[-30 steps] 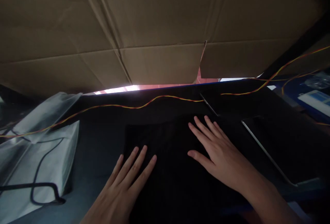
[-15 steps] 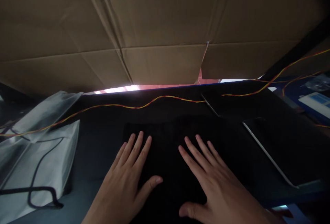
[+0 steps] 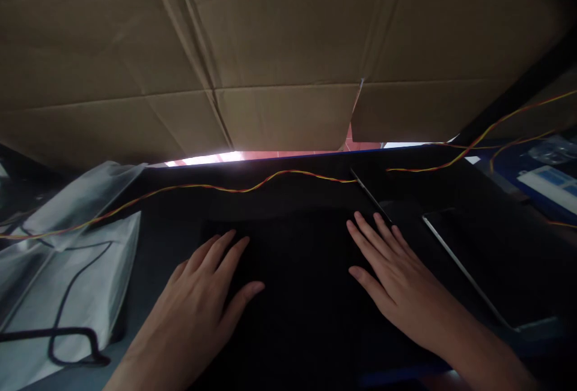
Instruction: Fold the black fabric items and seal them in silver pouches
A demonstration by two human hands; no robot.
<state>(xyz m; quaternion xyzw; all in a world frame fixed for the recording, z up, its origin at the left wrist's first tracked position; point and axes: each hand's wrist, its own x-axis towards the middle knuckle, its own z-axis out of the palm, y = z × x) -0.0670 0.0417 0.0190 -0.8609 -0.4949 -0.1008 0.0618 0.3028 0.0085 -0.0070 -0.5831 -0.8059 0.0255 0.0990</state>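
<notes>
A black sheet, which looks like cloth [image 3: 297, 283], lies flat on the dark table, its edges hard to make out in the dim light. My left hand [image 3: 202, 289] rests palm down at its left side, with fingers spread and thumb pointing right. Palm down at its right side is my right hand [image 3: 392, 271], fingers stretched out. Neither hand holds anything. To the right of my right hand lies a flat dark panel with a pale edge [image 3: 473, 277]. Another thin dark panel [image 3: 374, 196] lies just beyond my right fingertips.
Clear plastic bags [image 3: 90, 283] and a black cord [image 3: 67, 331] lie at the left. A twisted red-yellow wire [image 3: 202, 187] crosses the table's back. Behind stands a large cardboard sheet [image 3: 288, 36]. A white and blue object [image 3: 550, 185] sits at the far right.
My hands have moved apart over the black cloth: the left one to the left, the right one to the right and a little farther away. The dark cloth appears spread wider.
</notes>
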